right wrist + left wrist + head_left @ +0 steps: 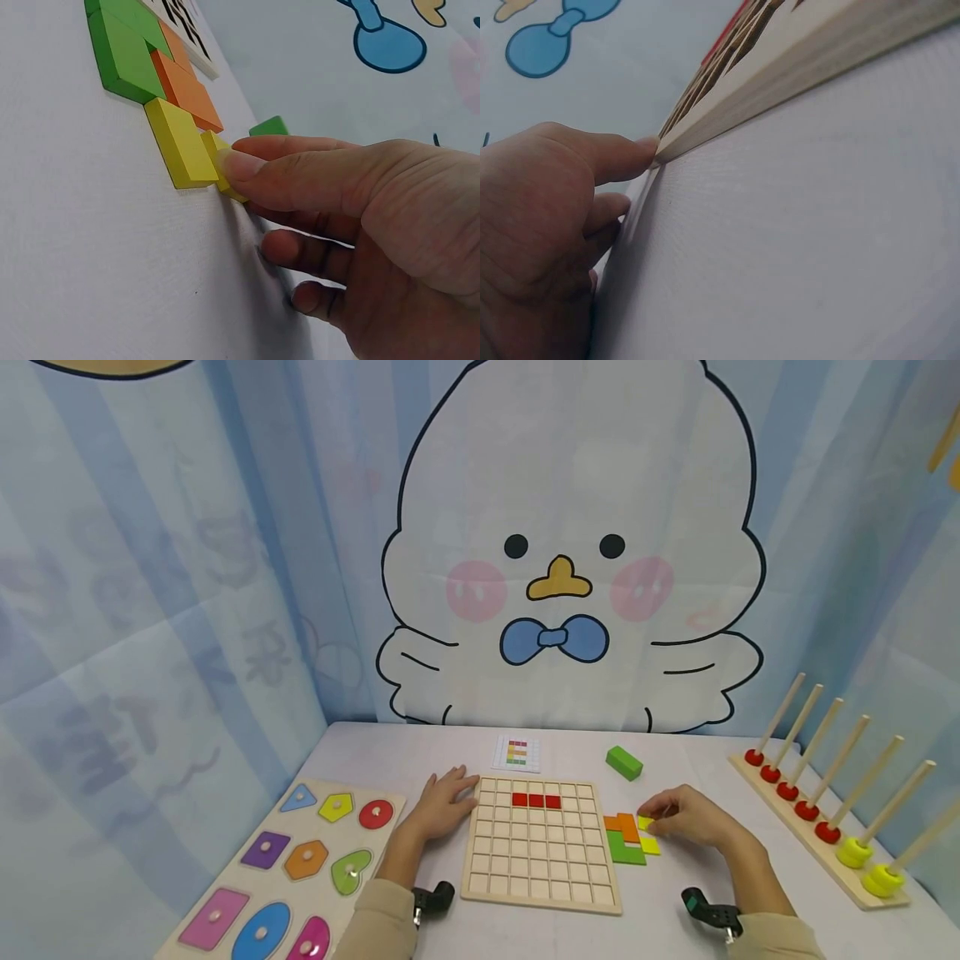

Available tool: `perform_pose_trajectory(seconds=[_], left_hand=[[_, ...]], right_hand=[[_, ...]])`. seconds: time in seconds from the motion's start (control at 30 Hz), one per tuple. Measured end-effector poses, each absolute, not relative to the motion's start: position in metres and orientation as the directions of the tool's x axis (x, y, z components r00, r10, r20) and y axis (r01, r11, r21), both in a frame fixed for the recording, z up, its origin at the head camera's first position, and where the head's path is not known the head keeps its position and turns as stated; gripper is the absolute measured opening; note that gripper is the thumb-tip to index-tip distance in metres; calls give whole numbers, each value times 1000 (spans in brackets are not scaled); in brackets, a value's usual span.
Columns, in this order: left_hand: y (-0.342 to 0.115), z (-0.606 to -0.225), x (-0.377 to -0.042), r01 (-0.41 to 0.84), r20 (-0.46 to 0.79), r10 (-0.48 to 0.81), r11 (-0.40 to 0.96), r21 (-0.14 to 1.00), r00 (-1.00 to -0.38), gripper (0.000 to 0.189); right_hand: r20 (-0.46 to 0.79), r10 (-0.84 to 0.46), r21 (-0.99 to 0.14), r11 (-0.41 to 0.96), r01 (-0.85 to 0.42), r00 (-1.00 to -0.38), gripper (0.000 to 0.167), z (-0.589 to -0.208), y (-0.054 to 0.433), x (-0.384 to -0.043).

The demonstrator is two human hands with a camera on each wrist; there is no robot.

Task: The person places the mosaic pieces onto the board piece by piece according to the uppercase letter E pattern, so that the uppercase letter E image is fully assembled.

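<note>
A wooden grid board (491, 864) lies on the table with three red squares (536, 801) in a row near its top. My left hand (444, 803) rests at the board's upper left edge, and in the left wrist view a fingertip (646, 152) touches the wooden rim. At the board's right, my right hand (692, 816) pinches a small yellow block (213, 147) between thumb and index finger, low at the tabletop. Beside it lies another yellow block (178, 142). Orange blocks (187, 91) and green blocks (124, 56) are grouped between these and the board.
A patterned card (517, 754) lies behind the board, with a green block (624, 762) to its right. On the left is a shape puzzle (258, 878) with knobbed pieces. A peg stand (817, 835) with red and yellow beads runs along the right side. Curtains surround the table.
</note>
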State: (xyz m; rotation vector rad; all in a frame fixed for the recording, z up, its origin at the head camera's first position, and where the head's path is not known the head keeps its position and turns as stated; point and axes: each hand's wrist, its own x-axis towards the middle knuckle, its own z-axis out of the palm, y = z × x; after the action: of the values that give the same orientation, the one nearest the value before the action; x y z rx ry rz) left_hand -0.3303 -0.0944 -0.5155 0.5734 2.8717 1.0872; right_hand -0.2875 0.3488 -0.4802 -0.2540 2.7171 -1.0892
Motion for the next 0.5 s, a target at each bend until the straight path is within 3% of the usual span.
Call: perform_pose_trajectory(seconds=[0.5], left_hand=[[-95, -516, -331, 326, 110, 340, 685, 651, -934, 47]], right_hand=[[-119, -231, -692, 717, -86, -966, 22, -479, 344, -287]])
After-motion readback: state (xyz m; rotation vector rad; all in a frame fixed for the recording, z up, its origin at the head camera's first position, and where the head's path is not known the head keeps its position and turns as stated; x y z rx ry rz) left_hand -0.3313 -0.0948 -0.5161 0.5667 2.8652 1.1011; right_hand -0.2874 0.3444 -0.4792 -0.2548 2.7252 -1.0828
